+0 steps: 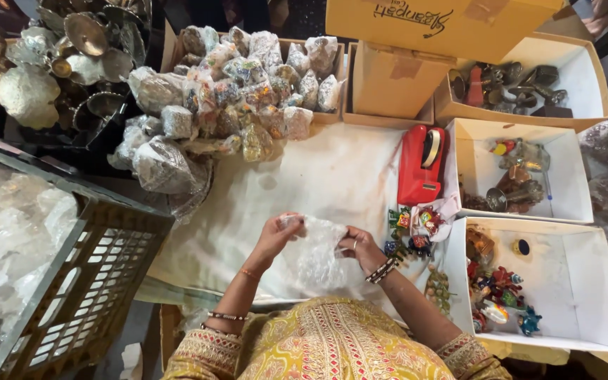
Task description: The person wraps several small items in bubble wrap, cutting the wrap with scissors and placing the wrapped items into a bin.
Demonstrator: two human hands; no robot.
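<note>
Low in the middle of the frame, both forearms angle inward over the white-covered desk (332, 176). The left hand (276, 236) and right hand (360, 248) have fingers pinched on a sheet of bubble wrap (316, 253), perhaps wrapped around something small. A red tape dispenser (420, 165) sits upper right.

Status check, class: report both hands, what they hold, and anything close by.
Left hand and right hand gripping bubble wrap. Red tape dispenser beyond, apart. Small painted figurines beside right hand.

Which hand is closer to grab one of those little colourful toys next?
Probably the right hand. The colourful figurines lie just beside it on the white cloth, while the left hand is across the bubble wrap that both hands hold.
</note>
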